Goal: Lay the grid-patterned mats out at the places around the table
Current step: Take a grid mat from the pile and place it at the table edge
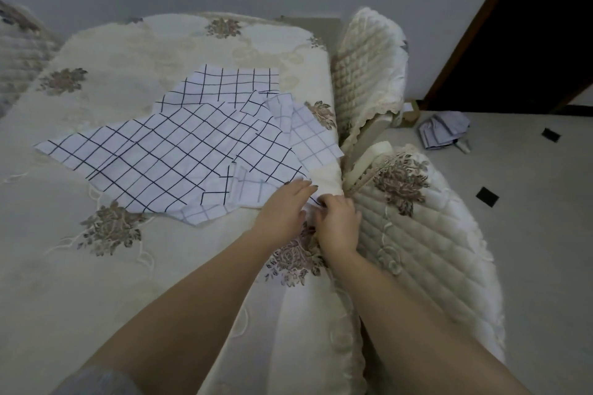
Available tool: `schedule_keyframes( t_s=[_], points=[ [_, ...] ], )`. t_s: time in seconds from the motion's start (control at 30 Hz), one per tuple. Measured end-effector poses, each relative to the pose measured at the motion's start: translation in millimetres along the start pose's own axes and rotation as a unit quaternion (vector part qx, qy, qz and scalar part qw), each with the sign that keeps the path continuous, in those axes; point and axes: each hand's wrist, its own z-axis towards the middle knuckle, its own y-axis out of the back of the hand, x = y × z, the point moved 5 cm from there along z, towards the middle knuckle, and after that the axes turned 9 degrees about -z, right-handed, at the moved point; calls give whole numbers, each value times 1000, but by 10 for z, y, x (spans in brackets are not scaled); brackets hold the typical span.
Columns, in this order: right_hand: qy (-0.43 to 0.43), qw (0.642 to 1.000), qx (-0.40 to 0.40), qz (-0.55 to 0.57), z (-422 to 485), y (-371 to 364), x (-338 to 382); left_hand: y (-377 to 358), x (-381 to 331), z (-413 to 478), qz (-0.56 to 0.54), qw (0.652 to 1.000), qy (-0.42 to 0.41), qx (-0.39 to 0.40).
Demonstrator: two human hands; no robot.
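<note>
Embroidered tablecloth (96, 282); left hand (282, 207) presses, right hand (337, 221) pinches grid mats (167, 154).

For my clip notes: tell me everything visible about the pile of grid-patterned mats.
The grid-patterned mats are white cloth with dark grid lines, several overlapping askew in a pile on the floral cream tablecloth, toward its right edge. Some corners are folded over, showing a fainter underside. The left hand rests flat on the near corner; the right hand appears to pinch that corner's edge.

Mat corner (313, 197) under right hand (337, 223); chair (19, 42) cropped at left.
</note>
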Motion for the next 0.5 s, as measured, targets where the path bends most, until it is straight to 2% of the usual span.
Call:
schedule_keyframes(
  t_s=[0.17, 0.5],
  points=[
    [26, 997, -37, 60, 31, 79, 25, 43, -186, 148, 14, 998, -55, -36],
    [75, 979, -88, 165, -12, 469, 123, 419, -270, 167, 37, 990, -55, -123]
  ],
)
